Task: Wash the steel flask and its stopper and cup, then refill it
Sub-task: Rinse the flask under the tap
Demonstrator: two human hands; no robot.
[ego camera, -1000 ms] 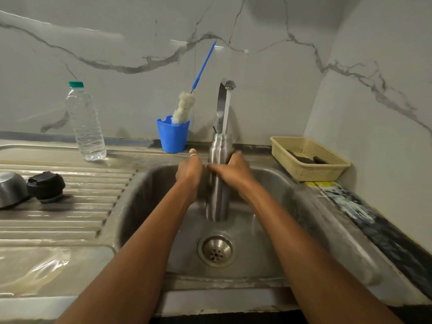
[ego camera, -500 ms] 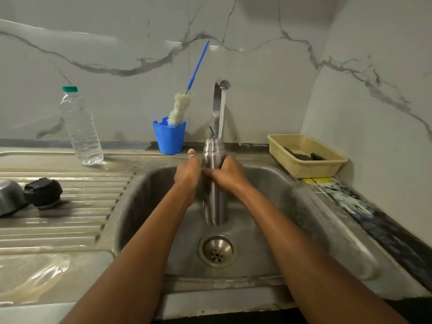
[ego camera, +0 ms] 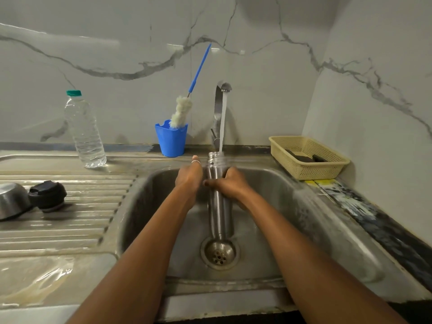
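The steel flask (ego camera: 218, 213) stands upright in the sink (ego camera: 304, 218), its open mouth under the tap (ego camera: 221, 101), whose water stream runs into it. My left hand (ego camera: 189, 177) presses against the flask's left side near the top. My right hand (ego camera: 230, 183) grips its upper body from the right, thumb across the front. The black stopper (ego camera: 48, 195) and the steel cup (ego camera: 11, 199) lie on the ribbed draining board at the left.
A blue cup (ego camera: 171, 141) holding a bottle brush (ego camera: 182, 111) stands behind the sink. A clear plastic water bottle (ego camera: 84, 132) is at the back left. A beige basket (ego camera: 308, 157) with a dark item sits at the right. The drain (ego camera: 219, 252) lies below the flask.
The flask stays upright under the tap in both hands. Water now streams visibly from the tap into its mouth. The view has shifted slightly.
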